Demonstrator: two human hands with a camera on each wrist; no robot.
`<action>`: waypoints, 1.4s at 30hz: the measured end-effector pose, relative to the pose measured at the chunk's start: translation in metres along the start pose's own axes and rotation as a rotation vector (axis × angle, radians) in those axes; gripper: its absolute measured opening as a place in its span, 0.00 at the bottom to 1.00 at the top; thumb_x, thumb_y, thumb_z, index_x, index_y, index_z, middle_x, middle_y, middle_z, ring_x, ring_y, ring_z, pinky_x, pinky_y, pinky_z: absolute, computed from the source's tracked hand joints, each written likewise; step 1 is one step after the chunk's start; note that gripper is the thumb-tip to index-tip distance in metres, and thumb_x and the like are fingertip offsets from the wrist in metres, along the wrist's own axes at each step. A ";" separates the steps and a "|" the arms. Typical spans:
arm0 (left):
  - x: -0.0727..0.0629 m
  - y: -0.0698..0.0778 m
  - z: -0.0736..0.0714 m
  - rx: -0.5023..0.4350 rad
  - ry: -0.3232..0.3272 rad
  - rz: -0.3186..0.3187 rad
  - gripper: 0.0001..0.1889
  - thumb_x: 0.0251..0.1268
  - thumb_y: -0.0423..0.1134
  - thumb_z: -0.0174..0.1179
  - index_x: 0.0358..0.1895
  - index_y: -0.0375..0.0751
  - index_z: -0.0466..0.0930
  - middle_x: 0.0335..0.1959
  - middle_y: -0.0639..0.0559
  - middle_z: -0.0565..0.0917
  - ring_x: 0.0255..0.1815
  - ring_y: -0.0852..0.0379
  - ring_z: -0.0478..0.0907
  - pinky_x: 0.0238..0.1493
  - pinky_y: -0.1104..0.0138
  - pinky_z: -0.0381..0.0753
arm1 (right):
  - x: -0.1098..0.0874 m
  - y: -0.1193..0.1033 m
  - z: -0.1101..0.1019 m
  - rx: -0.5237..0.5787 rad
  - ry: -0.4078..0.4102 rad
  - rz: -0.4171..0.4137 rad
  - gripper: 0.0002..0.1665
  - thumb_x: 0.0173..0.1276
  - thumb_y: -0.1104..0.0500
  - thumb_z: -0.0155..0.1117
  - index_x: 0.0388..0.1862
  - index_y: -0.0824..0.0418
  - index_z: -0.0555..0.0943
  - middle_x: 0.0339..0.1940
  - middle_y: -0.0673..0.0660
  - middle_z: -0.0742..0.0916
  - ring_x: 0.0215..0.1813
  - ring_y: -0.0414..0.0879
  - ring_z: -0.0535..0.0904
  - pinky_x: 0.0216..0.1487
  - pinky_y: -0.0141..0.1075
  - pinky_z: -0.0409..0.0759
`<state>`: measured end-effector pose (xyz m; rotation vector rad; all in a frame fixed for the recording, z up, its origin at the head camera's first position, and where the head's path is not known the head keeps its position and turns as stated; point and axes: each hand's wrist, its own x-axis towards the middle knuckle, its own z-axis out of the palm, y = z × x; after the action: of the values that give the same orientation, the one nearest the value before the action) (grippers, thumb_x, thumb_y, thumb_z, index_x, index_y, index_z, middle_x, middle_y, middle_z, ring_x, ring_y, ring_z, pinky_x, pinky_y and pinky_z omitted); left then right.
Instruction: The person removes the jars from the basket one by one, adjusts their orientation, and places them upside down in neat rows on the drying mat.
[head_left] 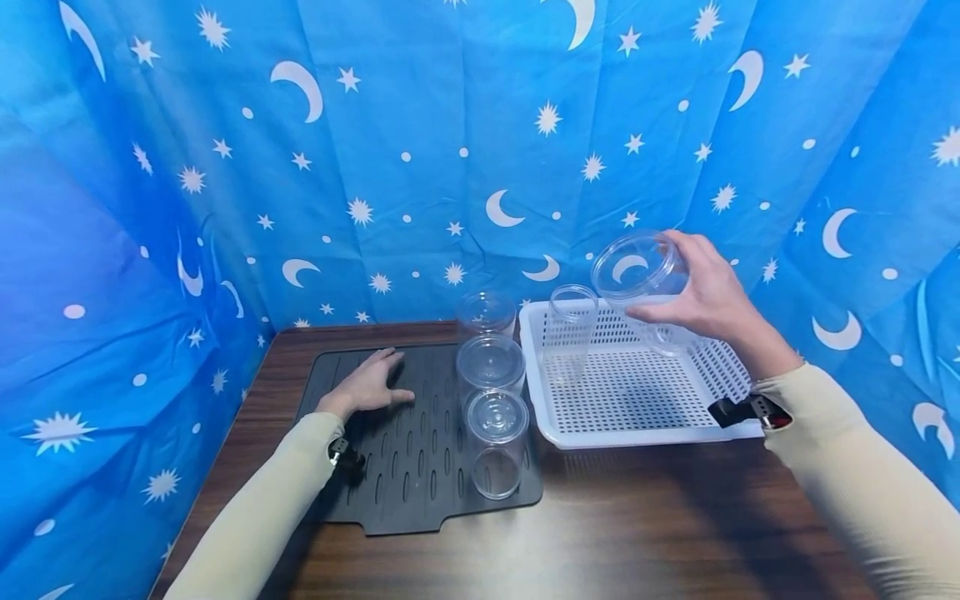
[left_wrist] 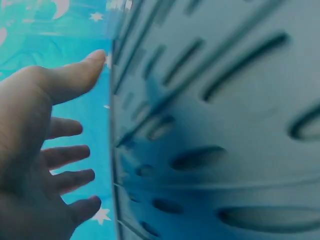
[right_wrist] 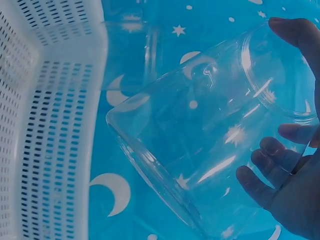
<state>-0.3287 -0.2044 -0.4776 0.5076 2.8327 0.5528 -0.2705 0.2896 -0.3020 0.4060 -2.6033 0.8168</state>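
My right hand (head_left: 708, 287) grips a clear plastic jar (head_left: 633, 267) near one end, thumb on one side and fingers round the other. The jar is tilted above the white perforated basket (head_left: 551, 429). In the right wrist view the jar (right_wrist: 200, 125) looks see-through and has nothing visible inside. My left hand (head_left: 369, 385) hovers over or rests lightly on the dark ribbed mat (head_left: 390, 500); I cannot tell which. Its fingers are spread and hold nothing, as the left hand (left_wrist: 45, 135) in the left wrist view shows too.
Along the mat's right side stand a front clear jar (head_left: 498, 454), a middle clear jar (head_left: 491, 362) and a back clear jar (head_left: 486, 312). Another clear jar (head_left: 573, 333) stands in the basket's left part. Behind the wooden table (head_left: 600, 517) hangs a blue star-and-moon curtain (head_left: 420, 167).
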 end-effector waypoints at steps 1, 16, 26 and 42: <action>0.001 0.001 -0.002 -0.013 0.019 0.008 0.47 0.60 0.57 0.65 0.76 0.38 0.55 0.78 0.37 0.52 0.77 0.36 0.50 0.70 0.40 0.59 | 0.002 -0.002 0.000 -0.007 -0.003 -0.011 0.63 0.39 0.47 0.85 0.73 0.62 0.63 0.60 0.67 0.74 0.56 0.61 0.69 0.49 0.60 0.70; 0.003 0.050 -0.031 -0.192 0.222 0.119 0.42 0.63 0.57 0.63 0.76 0.44 0.58 0.75 0.42 0.62 0.75 0.41 0.58 0.69 0.43 0.63 | 0.015 -0.035 0.005 -0.074 -0.042 -0.174 0.63 0.35 0.45 0.85 0.71 0.59 0.66 0.57 0.65 0.74 0.56 0.59 0.68 0.51 0.62 0.71; -0.007 0.085 -0.060 -0.329 0.274 0.163 0.47 0.58 0.64 0.63 0.77 0.49 0.54 0.74 0.47 0.63 0.74 0.45 0.62 0.70 0.45 0.64 | 0.030 -0.063 0.010 -0.135 -0.058 -0.304 0.64 0.34 0.42 0.84 0.71 0.59 0.67 0.60 0.67 0.73 0.62 0.61 0.67 0.54 0.61 0.71; -0.009 0.125 -0.081 -0.466 0.241 0.261 0.48 0.57 0.64 0.64 0.77 0.48 0.54 0.75 0.47 0.62 0.73 0.43 0.64 0.68 0.48 0.69 | 0.046 -0.090 0.034 -0.253 -0.142 -0.431 0.64 0.34 0.33 0.81 0.69 0.59 0.68 0.59 0.65 0.75 0.59 0.58 0.69 0.51 0.54 0.76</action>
<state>-0.3061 -0.1254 -0.3536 0.7595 2.7219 1.3624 -0.2867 0.1905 -0.2641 0.9336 -2.5568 0.3201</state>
